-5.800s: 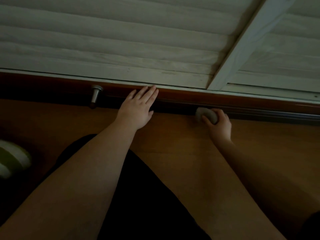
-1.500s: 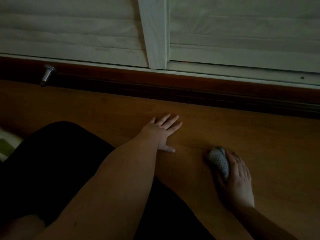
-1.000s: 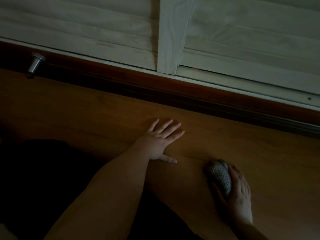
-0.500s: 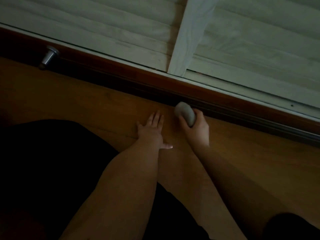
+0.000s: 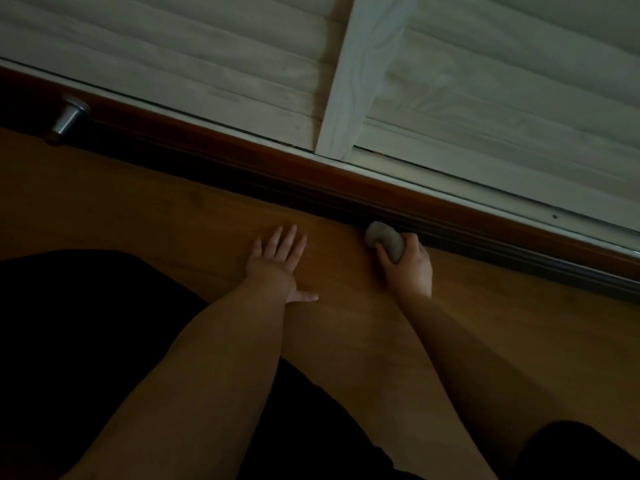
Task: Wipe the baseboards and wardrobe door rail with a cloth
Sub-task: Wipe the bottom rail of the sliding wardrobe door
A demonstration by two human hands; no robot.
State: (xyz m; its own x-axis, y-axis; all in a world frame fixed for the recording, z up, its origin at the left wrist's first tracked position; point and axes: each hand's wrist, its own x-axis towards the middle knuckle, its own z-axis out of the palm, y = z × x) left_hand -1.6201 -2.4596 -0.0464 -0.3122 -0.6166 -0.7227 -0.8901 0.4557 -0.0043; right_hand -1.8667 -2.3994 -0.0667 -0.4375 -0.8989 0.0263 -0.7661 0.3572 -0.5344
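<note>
The fingers of the right hand are curled round a balled grey cloth, which is pressed against the dark door rail where it meets the floor. The left hand is laid flat on the floor, fingers spread, as a prop. In this dim light the groove can hardly be made out, so grime may be missed. The bunched cloth may ride over the groove, and weight on the propping hand could slip.
</note>
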